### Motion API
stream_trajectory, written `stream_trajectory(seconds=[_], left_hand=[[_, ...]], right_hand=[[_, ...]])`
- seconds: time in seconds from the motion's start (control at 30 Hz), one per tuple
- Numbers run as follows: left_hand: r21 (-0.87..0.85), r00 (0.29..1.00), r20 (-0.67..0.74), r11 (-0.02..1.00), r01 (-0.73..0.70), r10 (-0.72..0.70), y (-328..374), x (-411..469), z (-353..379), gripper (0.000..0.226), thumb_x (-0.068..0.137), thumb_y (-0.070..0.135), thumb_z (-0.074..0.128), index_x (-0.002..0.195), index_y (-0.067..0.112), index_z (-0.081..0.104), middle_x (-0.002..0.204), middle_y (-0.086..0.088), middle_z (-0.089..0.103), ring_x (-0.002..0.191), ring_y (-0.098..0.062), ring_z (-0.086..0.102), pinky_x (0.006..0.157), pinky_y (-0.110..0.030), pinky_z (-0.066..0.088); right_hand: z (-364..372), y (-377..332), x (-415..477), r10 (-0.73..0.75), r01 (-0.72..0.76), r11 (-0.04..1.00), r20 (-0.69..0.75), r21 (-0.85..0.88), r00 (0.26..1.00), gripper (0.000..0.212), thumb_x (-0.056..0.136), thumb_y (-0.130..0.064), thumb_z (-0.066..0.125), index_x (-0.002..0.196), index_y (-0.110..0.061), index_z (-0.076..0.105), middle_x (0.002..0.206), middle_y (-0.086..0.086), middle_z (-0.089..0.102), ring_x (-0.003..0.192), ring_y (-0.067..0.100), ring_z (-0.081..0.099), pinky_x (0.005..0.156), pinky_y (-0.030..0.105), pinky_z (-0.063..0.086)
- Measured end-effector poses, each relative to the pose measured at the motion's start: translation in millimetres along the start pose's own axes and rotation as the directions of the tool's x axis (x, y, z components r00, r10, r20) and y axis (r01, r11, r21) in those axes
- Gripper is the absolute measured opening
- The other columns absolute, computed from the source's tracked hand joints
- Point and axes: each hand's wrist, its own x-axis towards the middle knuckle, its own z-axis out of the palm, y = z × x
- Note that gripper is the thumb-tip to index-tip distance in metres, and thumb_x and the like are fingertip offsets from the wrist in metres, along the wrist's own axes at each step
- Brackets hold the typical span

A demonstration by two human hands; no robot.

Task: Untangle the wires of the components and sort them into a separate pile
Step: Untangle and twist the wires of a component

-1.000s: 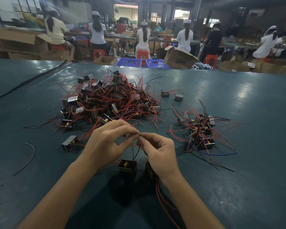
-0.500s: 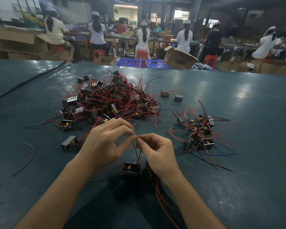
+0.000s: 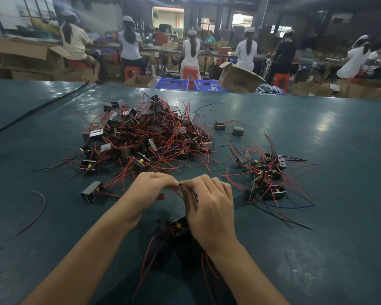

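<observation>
A big tangled heap of small black-and-silver components with red wires (image 3: 145, 137) lies in the middle of the green table (image 3: 317, 238). A smaller pile of components (image 3: 266, 175) lies to its right. My left hand (image 3: 147, 192) and my right hand (image 3: 209, 205) meet fingertip to fingertip above the table, both pinching thin red wires (image 3: 180, 192). From those wires hangs a component (image 3: 178, 226) below my right hand, partly hidden by it. Red wire ends trail down toward me between my forearms.
A single component (image 3: 90, 191) lies left of my left hand, two more (image 3: 229, 127) behind the small pile. A loose wire (image 3: 34, 213) lies at the left. A black cable (image 3: 37, 108) runs across the far left. Beyond the table are boxes, blue crates and seated workers.
Both hands have risen slightly and drawn together over the wires. The hanging component has swung right, under my right hand, and my right hand now covers more of it.
</observation>
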Motion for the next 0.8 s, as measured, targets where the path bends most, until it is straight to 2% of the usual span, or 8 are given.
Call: stream_trajectory(seconds=[0.1,0.2,0.27,0.4,0.47,0.57,0.67,0.8], left_hand=[[-0.157,0.993,0.058,0.982,0.11,-0.102,-1,-4,3,0.018,0.087,0.011,0.057,0.078,0.002,0.069,0.069,-0.003,0.067,0.071,-0.012,0.064,0.075,-0.033,0.049],[-0.002,0.993,0.069,0.996,-0.091,0.091,1,-6,1,0.029,0.092,0.013,0.059,0.066,0.005,0.068,0.068,-0.006,0.068,0.068,-0.013,0.065,0.073,-0.025,0.051],[0.029,0.977,0.066,0.978,-0.205,0.202,4,-8,-2,0.026,0.092,0.013,0.061,0.07,0.002,0.069,0.069,-0.008,0.07,0.067,-0.014,0.066,0.069,-0.019,0.053],[-0.03,0.957,0.084,0.96,-0.278,0.279,4,-7,-8,0.005,0.089,-0.001,0.062,0.09,0.002,0.066,0.068,-0.008,0.072,0.064,-0.016,0.067,0.067,-0.02,0.055],[-0.043,0.954,0.106,0.96,-0.278,0.281,2,-7,-9,0.021,0.084,0.006,0.068,0.104,0.01,0.064,0.075,-0.009,0.074,0.068,-0.016,0.068,0.068,-0.02,0.055],[-0.041,0.947,0.089,0.951,-0.306,0.309,1,-7,-7,0.032,0.072,0.03,0.072,0.1,0.014,0.067,0.083,-0.006,0.075,0.072,-0.014,0.069,0.067,-0.02,0.054],[-0.013,0.932,0.073,0.935,-0.355,0.355,-1,-5,-5,0.029,0.066,0.032,0.077,0.088,0.014,0.071,0.076,-0.005,0.074,0.067,-0.014,0.07,0.062,-0.018,0.054],[0.039,0.921,0.09,0.923,-0.384,0.379,-5,-1,-11,0.024,0.066,0.032,0.08,0.087,0.021,0.073,0.073,-0.007,0.073,0.065,-0.017,0.07,0.063,-0.021,0.055]], right_hand=[[0,1,1,0.105,-0.121,0.969,0.083,0.217,0.991,0.006,0.089,-0.019,0.065,0.092,-0.019,0.07,0.084,-0.014,0.063,0.079,0.008,0.055,0.078,0.023,0.038],[-1,3,6,0.264,-0.347,0.811,0.234,0.472,0.936,0.008,0.091,-0.013,0.066,0.092,-0.018,0.071,0.084,-0.013,0.068,0.085,0.01,0.06,0.075,0.011,0.04],[-2,3,10,0.336,-0.472,0.635,0.332,0.612,0.881,0.015,0.093,-0.009,0.062,0.088,-0.019,0.072,0.082,-0.004,0.072,0.082,0.013,0.066,0.072,0.014,0.047],[-6,1,13,0.365,-0.586,0.438,0.461,0.682,0.809,0.02,0.094,-0.006,0.06,0.083,-0.017,0.071,0.077,-0.005,0.073,0.076,0.008,0.066,0.073,0.018,0.053],[-6,1,13,0.384,-0.62,0.382,0.493,0.685,0.781,0.02,0.095,-0.007,0.059,0.082,-0.017,0.07,0.075,-0.006,0.071,0.075,0.007,0.064,0.073,0.018,0.052],[-4,0,13,0.399,-0.625,0.39,0.488,0.676,0.776,0.018,0.094,-0.01,0.061,0.081,-0.018,0.069,0.074,-0.004,0.068,0.072,0.009,0.06,0.07,0.022,0.051],[-3,-1,11,0.387,-0.592,0.445,0.451,0.672,0.804,0.017,0.095,-0.013,0.061,0.081,-0.02,0.068,0.071,-0.007,0.068,0.068,0.009,0.059,0.065,0.024,0.05],[-5,0,10,0.396,-0.578,0.456,0.427,0.677,0.813,0.015,0.095,-0.011,0.06,0.084,-0.018,0.068,0.072,-0.009,0.069,0.067,0.005,0.061,0.065,0.021,0.051]])
